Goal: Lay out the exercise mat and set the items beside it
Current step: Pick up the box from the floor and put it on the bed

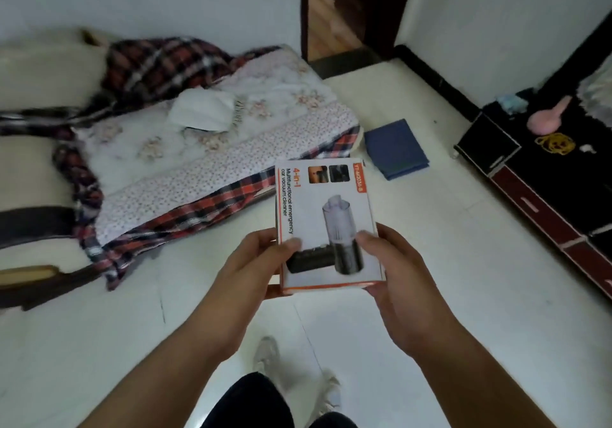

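I hold a white and orange car vacuum cleaner box [326, 209] in front of me, above the pale tiled floor. My left hand [255, 262] grips its lower left side and my right hand [394, 268] grips its lower right corner, thumbs on the printed face. A floral quilted mat [212, 143] lies spread on the floor to the left, over a red plaid blanket [159, 63]. A folded white cloth [202, 111] rests on the mat. A folded blue cloth [395, 147] lies on the floor just right of the mat's corner.
A black and dark red low cabinet [543, 195] runs along the right wall with a pink object [546, 118] and yellow bands [556, 143] on top. A cream and dark sofa [29, 176] stands at the left. An open doorway [334, 13] is straight ahead. My feet [265, 354] show below.
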